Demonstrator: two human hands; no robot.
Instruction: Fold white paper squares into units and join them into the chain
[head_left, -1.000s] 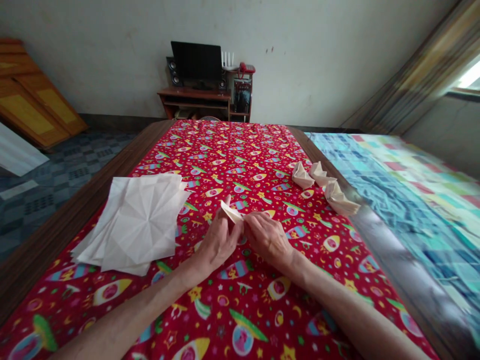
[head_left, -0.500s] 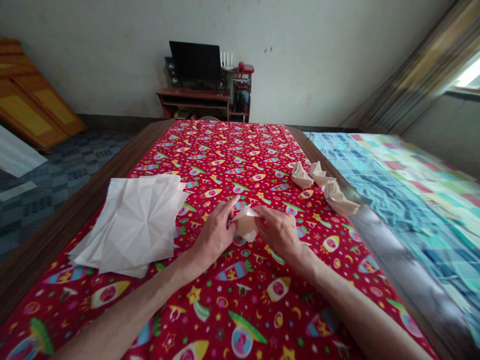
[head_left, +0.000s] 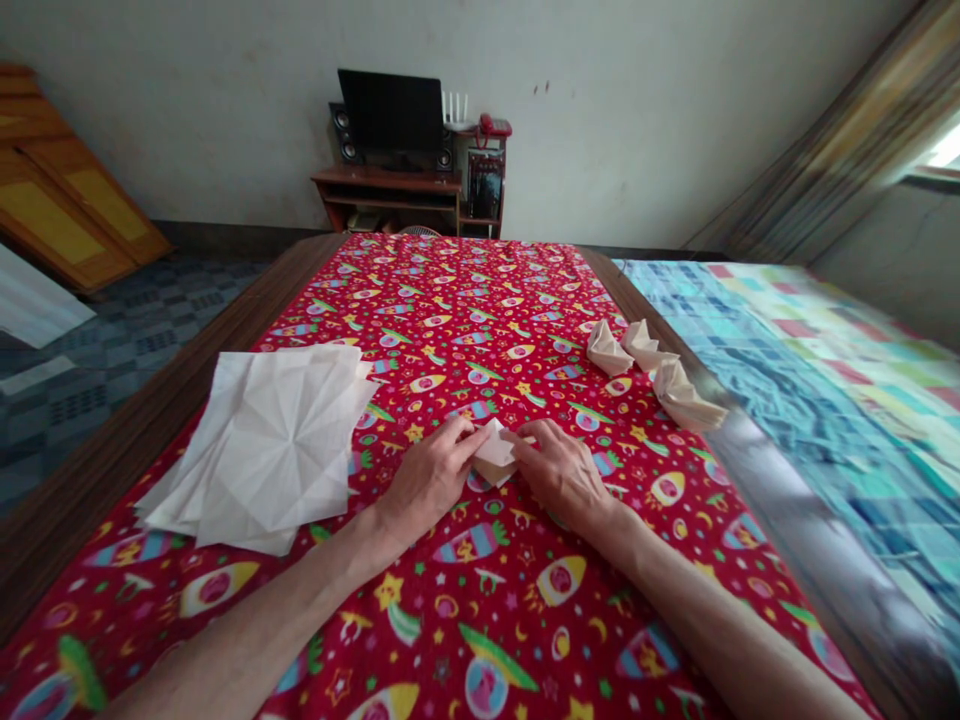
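Note:
A small folded piece of white paper point(head_left: 495, 457) lies on the red patterned cloth between my hands. My left hand point(head_left: 433, 468) grips its left side, thumb and fingers pressed together on the paper's edge. From the right, my right hand point(head_left: 561, 468) pinches the opposite edge with curled fingers. To the left rests a stack of creased white paper sheets point(head_left: 277, 450), the top one marked with fold lines radiating from its centre. At the right edge of the cloth sit several folded paper shapes point(head_left: 681, 394), pleated and pointed.
The red cloth point(head_left: 465, 320) covers a table with dark wooden edges point(head_left: 247, 290). Beyond its far end stands a small desk point(head_left: 386, 180) with a monitor point(head_left: 391, 120), speakers and a red telephone point(head_left: 491, 126). A bed with a checked cover point(head_left: 810, 380) adjoins on the right.
The paper's raised upper flap now lies flatter, forming a diamond-like top. My left forefinger, stretched out before, has come down onto the paper. Both hands stay in about the same place.

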